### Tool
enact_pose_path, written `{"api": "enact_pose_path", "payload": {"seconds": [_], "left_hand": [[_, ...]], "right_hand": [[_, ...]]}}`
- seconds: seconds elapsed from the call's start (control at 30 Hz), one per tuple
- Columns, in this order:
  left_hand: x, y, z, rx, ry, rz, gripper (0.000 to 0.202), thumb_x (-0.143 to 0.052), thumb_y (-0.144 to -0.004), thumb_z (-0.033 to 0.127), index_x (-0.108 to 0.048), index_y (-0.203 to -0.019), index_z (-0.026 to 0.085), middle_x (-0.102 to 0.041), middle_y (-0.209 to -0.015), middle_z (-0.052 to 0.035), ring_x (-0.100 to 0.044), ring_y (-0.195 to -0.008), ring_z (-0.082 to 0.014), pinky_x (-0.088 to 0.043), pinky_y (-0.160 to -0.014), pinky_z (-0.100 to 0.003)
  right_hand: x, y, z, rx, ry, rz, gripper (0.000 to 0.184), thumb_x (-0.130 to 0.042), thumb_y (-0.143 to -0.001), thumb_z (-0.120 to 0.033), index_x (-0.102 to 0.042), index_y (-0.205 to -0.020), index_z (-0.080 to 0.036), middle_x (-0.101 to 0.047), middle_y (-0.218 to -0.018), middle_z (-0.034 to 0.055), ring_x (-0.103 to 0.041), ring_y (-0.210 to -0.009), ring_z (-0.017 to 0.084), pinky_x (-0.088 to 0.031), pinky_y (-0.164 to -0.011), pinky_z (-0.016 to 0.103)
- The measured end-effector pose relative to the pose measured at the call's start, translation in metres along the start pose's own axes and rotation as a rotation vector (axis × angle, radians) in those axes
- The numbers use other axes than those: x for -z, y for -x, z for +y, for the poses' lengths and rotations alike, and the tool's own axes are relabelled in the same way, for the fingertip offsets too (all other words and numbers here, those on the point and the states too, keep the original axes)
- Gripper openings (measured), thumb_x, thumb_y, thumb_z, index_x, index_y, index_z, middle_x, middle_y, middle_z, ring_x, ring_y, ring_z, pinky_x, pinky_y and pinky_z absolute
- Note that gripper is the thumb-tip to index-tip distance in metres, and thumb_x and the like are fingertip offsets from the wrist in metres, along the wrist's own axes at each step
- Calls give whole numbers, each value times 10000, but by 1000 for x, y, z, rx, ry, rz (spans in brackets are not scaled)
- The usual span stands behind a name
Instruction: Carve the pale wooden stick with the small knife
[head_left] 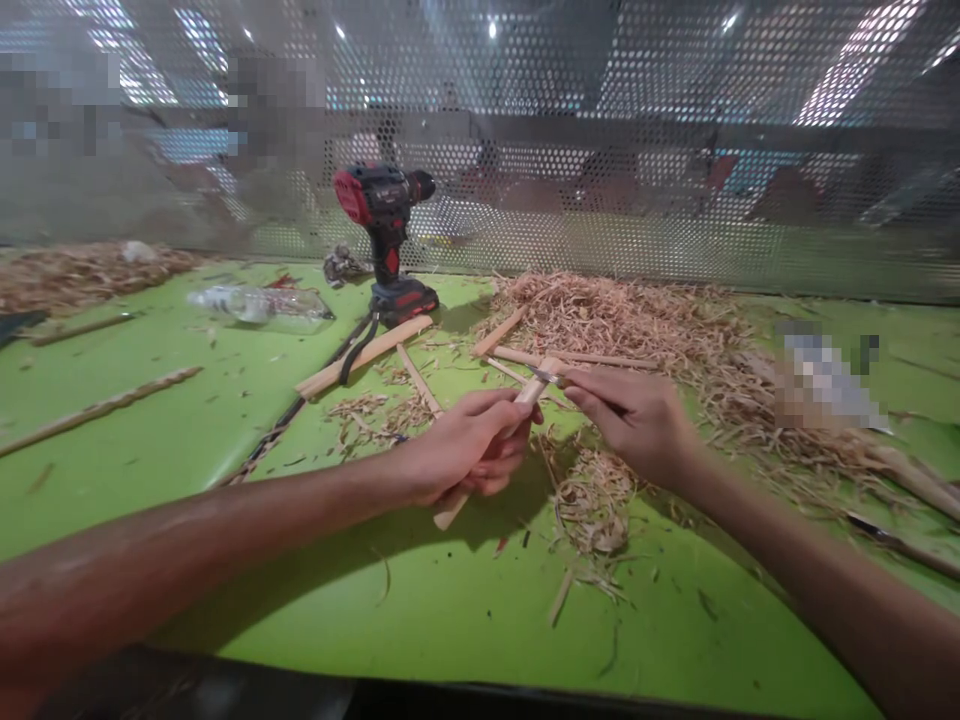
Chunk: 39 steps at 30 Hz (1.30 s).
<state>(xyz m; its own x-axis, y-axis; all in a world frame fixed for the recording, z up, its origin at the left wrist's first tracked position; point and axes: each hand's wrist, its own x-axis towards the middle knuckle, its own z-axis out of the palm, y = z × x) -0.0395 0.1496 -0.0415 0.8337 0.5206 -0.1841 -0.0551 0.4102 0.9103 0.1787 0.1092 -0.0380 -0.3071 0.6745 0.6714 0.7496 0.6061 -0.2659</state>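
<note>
My left hand (469,445) is closed round a pale wooden stick (451,512), held slanting above the green table (187,440). The stick's upper end (541,376) pokes out past my fingers. My right hand (634,415) is closed on a small knife whose blade (541,377) rests against that upper end. A small heap of curled wood shavings (592,500) lies right below both hands.
A red and black cordless drill (386,235) stands at the back, with a clear plastic bottle (259,305) to its left. Several wooden sticks (364,355) lie about. A big shavings pile (645,330) spreads at the right. Perforated metal screen (600,200) closes the far side.
</note>
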Motion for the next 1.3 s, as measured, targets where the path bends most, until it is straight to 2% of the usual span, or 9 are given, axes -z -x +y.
{"api": "enact_pose_path", "payload": {"seconds": [0.17, 0.23, 0.27, 0.33, 0.47, 0.53, 0.7, 1.0, 1.3], "left_hand": [[-5, 8, 0, -61, -122, 16, 204, -451, -993, 370, -483, -876, 206, -386, -625, 87, -280, -391, -19, -224, -332, -146], [-14, 18, 4, -69, -241, -55, 182, -470, -984, 356, -511, -925, 189, -436, -650, 71, -347, -429, -26, -273, -354, -146], [-19, 22, 6, -55, -309, -147, 151, -534, -958, 324, -524, -942, 175, -465, -664, 61, -389, -466, -32, -314, -381, -148], [-24, 28, 9, -31, -275, -234, 167, -499, -979, 340, -518, -1015, 178, -412, -630, 80, -361, -463, -40, -331, -399, -158], [-13, 19, 8, -91, -201, -33, 173, -424, -1006, 330, -515, -966, 188, -431, -621, 74, -327, -406, -36, -274, -349, -166], [-5, 10, 6, -82, -90, -1, 176, -424, -1004, 325, -498, -907, 199, -395, -609, 83, -287, -382, -27, -247, -338, -163], [-3, 2, 2, -80, 32, -35, 249, -450, -1000, 322, -439, -782, 203, -353, -561, 89, -247, -370, -23, -216, -336, -150], [-7, 5, 2, -67, 66, -34, 207, -441, -992, 285, -459, -803, 203, -359, -559, 87, -225, -357, -23, -211, -322, -144], [-9, 10, 3, -78, 30, -34, 199, -437, -1007, 298, -467, -839, 195, -374, -603, 90, -250, -366, -9, -236, -333, -126]], "right_hand": [[3, 1, 8, -47, -12, 15, 240, -598, -938, -225, -753, -1117, -264, -778, -926, 61, -731, -714, 197, -629, -570, 336], [6, 3, 19, -102, -3, 48, 215, -604, -933, -238, -770, -1067, -265, -777, -846, 52, -713, -641, 185, -594, -488, 300], [8, 4, 25, -129, 6, 66, 200, -612, -929, -252, -779, -1038, -263, -774, -821, 51, -710, -628, 188, -584, -471, 294], [11, 4, 34, -177, 22, 99, 181, -630, -919, -288, -791, -998, -258, -774, -812, 54, -723, -657, 209, -591, -487, 307], [14, 1, 27, -218, 18, 189, 188, -621, -926, -302, -790, -1006, -277, -777, -880, 55, -744, -767, 249, -630, -582, 364], [13, -2, 13, -167, 1, 172, 208, -601, -938, -279, -779, -1044, -286, -777, -919, 53, -745, -775, 242, -637, -603, 368], [4, -2, -14, 4, 7, 44, 235, -582, -942, -249, -758, -1092, -295, -775, -984, 24, -748, -841, 223, -656, -734, 384], [4, 2, -11, 33, 63, 63, 269, -587, -938, -218, -748, -1148, -264, -761, -1059, 54, -745, -922, 246, -650, -820, 421], [2, 0, -5, 87, 44, 102, 249, -619, -927, -192, -749, -1131, -249, -775, -963, 57, -749, -789, 222, -660, -639, 353]]}}
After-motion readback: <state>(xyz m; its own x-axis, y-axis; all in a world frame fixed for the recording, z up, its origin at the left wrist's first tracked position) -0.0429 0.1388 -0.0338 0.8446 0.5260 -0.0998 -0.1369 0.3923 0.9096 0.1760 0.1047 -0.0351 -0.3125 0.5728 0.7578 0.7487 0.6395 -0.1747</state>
